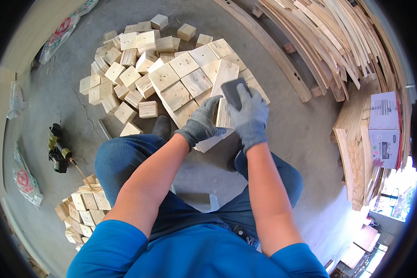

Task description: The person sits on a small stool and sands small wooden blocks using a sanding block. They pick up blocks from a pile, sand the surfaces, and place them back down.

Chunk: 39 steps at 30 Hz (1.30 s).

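My left hand [201, 123], in a grey knit glove, grips the near left side of a pale wooden block [222, 116] between thumb and fingers. My right hand [251, 115], gloved too, is closed round a dark grey sanding block [232, 92] over the wooden block's far right edge. Both hands are in front of my knees. Just beyond them, square wooden blocks [183, 64] sit packed in flat rows, with a pale board [227, 70] lying on top. My right palm hides part of the held block.
Loose wooden blocks [129, 76] are heaped at the far left, with another pile [85, 208] by my left knee. A black and green power tool [56, 148] lies on the concrete floor. Long planks [324, 32] are stacked at the right, near a cardboard box [384, 129].
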Tool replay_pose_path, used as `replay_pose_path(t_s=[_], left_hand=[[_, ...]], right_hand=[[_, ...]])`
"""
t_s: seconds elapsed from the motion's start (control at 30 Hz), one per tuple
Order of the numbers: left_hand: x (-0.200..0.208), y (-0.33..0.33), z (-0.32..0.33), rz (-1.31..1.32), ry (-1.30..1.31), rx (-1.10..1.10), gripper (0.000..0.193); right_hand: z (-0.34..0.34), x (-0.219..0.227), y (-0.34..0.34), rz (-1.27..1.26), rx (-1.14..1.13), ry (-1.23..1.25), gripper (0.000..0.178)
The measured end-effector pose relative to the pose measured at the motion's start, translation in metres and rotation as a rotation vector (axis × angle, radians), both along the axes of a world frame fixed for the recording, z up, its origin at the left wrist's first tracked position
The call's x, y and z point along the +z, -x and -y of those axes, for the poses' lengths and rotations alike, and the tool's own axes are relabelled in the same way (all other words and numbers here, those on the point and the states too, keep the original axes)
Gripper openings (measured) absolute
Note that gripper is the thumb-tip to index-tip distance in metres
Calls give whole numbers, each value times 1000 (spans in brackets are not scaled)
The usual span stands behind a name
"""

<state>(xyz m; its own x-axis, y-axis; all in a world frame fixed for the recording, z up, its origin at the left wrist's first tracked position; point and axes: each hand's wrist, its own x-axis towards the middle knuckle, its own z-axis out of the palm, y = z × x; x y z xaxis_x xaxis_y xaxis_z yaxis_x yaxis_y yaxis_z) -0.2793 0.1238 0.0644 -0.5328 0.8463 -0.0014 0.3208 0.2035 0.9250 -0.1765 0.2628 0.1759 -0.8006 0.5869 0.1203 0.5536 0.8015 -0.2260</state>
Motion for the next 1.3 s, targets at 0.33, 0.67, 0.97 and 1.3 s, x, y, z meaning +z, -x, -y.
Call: replay_pose_path(t_s=[0.33, 0.67, 0.97, 1.3], left_hand=[[-6, -2, -2, 33, -100, 15, 107], [4, -2, 0, 54, 11, -2, 121], [5, -2, 0, 14, 51, 0, 119], [39, 2, 9, -166, 68, -28, 130]], right_hand=[[75, -1, -89, -20, 116, 44, 78], [-44, -16, -7, -86, -19, -2, 70], [-48, -6, -51, -41, -78, 79, 74], [-66, 54, -119, -247, -98, 113, 73]])
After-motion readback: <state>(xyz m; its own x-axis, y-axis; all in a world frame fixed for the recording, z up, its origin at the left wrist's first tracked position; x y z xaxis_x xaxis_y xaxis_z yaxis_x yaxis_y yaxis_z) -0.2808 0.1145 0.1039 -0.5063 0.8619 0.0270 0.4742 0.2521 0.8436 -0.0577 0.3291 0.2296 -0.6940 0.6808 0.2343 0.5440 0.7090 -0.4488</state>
